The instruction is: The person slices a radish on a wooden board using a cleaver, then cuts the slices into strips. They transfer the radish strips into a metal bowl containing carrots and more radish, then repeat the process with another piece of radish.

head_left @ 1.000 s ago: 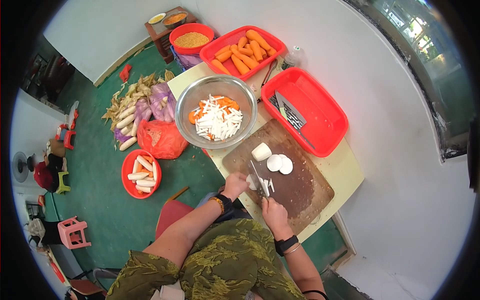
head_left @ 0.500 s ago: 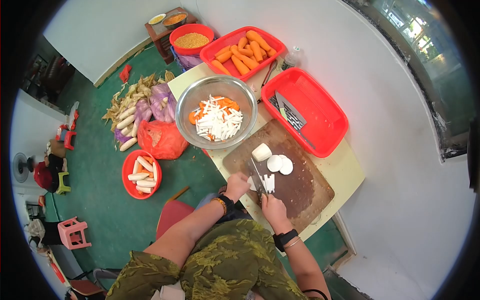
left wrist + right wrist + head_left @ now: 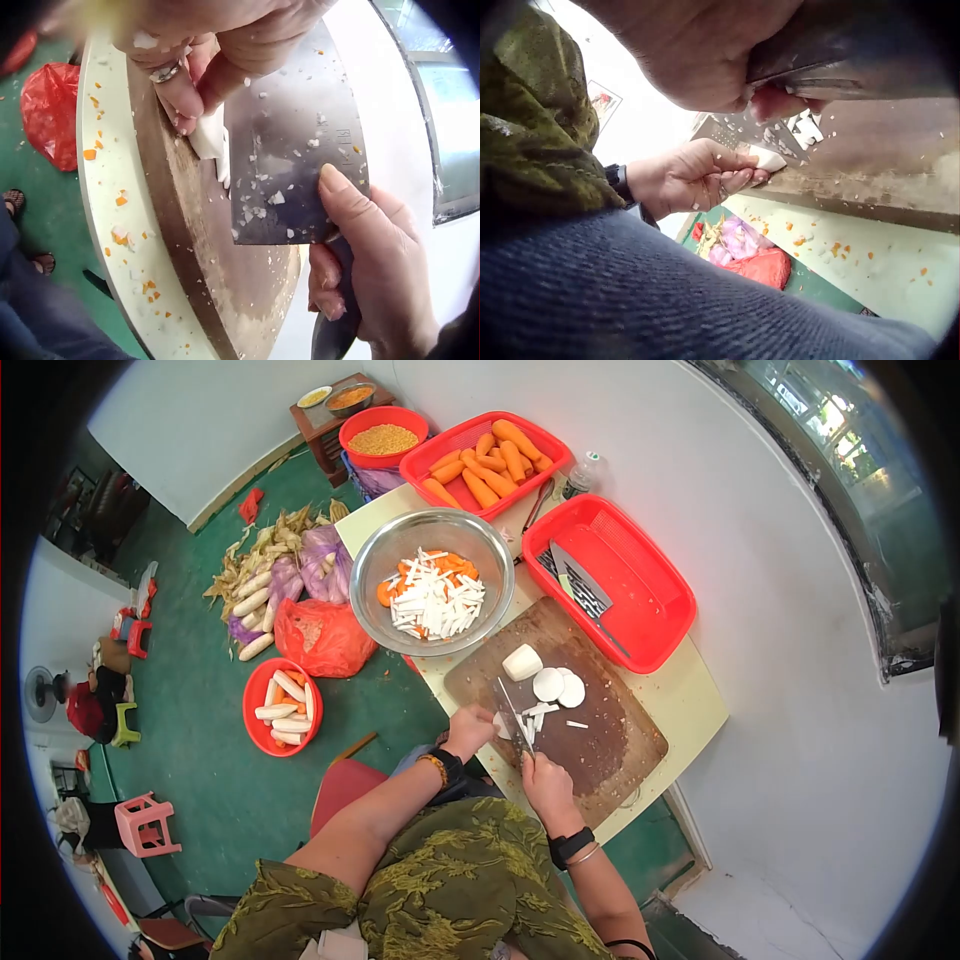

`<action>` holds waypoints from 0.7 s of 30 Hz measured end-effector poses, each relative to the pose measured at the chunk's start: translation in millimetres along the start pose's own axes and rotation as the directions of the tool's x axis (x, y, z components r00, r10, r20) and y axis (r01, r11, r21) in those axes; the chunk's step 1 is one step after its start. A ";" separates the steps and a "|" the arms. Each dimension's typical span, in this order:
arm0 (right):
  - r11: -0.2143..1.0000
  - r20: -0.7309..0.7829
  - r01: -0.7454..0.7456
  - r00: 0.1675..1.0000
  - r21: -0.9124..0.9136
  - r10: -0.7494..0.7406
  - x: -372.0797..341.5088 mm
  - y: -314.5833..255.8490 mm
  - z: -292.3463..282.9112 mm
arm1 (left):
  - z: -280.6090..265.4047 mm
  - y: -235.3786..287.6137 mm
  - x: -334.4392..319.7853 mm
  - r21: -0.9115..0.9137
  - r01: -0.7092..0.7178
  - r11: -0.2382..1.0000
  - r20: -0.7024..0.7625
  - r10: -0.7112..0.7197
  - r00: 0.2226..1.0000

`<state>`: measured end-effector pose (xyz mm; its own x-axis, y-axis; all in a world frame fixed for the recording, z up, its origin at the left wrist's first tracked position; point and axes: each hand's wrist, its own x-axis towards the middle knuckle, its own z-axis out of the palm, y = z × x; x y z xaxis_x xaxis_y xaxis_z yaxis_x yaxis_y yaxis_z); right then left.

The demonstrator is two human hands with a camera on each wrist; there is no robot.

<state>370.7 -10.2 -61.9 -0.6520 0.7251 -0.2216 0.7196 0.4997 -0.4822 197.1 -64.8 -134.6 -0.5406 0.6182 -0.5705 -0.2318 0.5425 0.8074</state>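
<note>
My left hand (image 3: pixel 468 732) pinches a white radish slice (image 3: pixel 208 136) at the near left edge of the wooden cutting board (image 3: pixel 625 745). The right hand (image 3: pixel 550 790) grips a cleaver (image 3: pixel 292 150) by its handle, with the thumb pressed on the blade's side. The blade stands beside the slice, close to the left fingertips, and bits of radish cling to it. Cut radish strips (image 3: pixel 533 722) lie loosely past the blade, one apart from the others. Farther up the board are a thick radish piece (image 3: pixel 522 663) and several round slices (image 3: pixel 571 690).
A steel bowl (image 3: pixel 365 575) of radish strips and carrot stands at the board's far left. Behind the board, a red basket (image 3: pixel 665 645) holds another knife (image 3: pixel 585 585); a second red basket (image 3: pixel 562 452) holds carrots. A red bucket (image 3: pixel 252 710) of radishes stands on the floor.
The cleaver has tipped and shifted slightly at the slice. Radish strips that lay bunched beside the blade are now spread out, one farther right. The left hand keeps its place.
</note>
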 end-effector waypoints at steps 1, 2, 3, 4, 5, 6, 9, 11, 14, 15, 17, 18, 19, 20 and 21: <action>1.000 -0.002 -0.002 1.000 0.001 0.002 -0.5 -0.1 0.4 | 0.5 1.4 -0.3 0.014 0.011 1.000 -0.009 -0.011 1.000; 1.000 -0.004 -0.005 1.000 0.002 0.005 -1.3 -0.2 0.6 | 1.1 3.0 -0.4 0.028 0.023 0.999 -0.017 -0.022 1.000; 1.000 0.001 -0.009 1.000 0.000 0.009 -2.6 0.0 -0.2 | 1.3 5.4 -0.9 0.042 0.034 0.999 -0.026 -0.033 0.999; 1.000 0.006 -0.012 1.000 -0.002 0.012 -4.7 0.5 -1.7 | 1.0 7.7 -1.8 0.048 0.039 0.998 -0.030 -0.038 0.999; 1.000 0.011 -0.015 1.000 -0.005 0.015 -6.6 1.3 -3.0 | 0.6 9.9 -2.8 0.053 0.044 0.998 -0.034 -0.043 0.998; 1.000 0.016 -0.020 1.000 -0.011 0.020 -8.9 2.4 -3.8 | 0.4 10.7 -3.0 0.057 0.050 0.997 -0.039 -0.048 0.998; 0.999 0.024 -0.015 1.000 -0.043 0.016 -10.2 4.5 -3.8 | 2.4 4.9 0.6 0.145 0.019 0.989 -0.078 -0.008 0.997; 0.997 0.012 0.010 1.000 -0.080 -0.009 -6.6 4.3 0.4 | 2.4 1.1 3.2 0.164 0.001 0.986 -0.075 0.011 0.997; 0.999 0.038 -0.009 0.999 -0.048 0.011 11.3 -1.2 10.5 | 3.4 6.9 -1.1 0.141 -0.001 0.990 -0.057 0.009 0.998; 0.999 0.032 -0.012 0.999 -0.044 0.014 12.6 -1.6 11.6 | 0.7 9.6 -3.0 0.129 0.001 0.992 -0.053 0.006 0.999; 0.999 0.014 -0.021 1.000 -0.040 0.022 15.4 2.1 9.6 | 0.2 7.1 -3.6 0.161 -0.029 0.986 -0.060 0.039 0.997; 0.999 0.005 -0.020 1.000 -0.032 0.020 16.5 3.5 6.4 | 1.4 6.0 -1.9 0.173 -0.046 0.984 -0.063 0.058 0.996; 1.000 0.000 -0.018 1.000 -0.021 0.018 15.5 3.0 3.6 | 1.2 4.3 -0.2 0.148 -0.044 0.988 -0.058 0.053 0.997; 1.000 -0.002 -0.015 1.000 -0.007 0.015 13.3 1.1 2.1 | 0.5 1.5 0.4 0.125 -0.038 0.991 -0.053 0.045 0.998; 1.000 -0.013 -0.019 1.000 0.015 0.019 10.0 -1.6 0.0 | 0.9 -3.5 1.3 0.105 -0.032 0.994 -0.046 0.037 0.998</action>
<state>363.1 -3.7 -63.3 -0.6349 0.7406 -0.2200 0.7282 0.4787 -0.4905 198.0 -65.4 -138.3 -0.5857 0.6108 -0.5328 -0.1284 0.5791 0.8051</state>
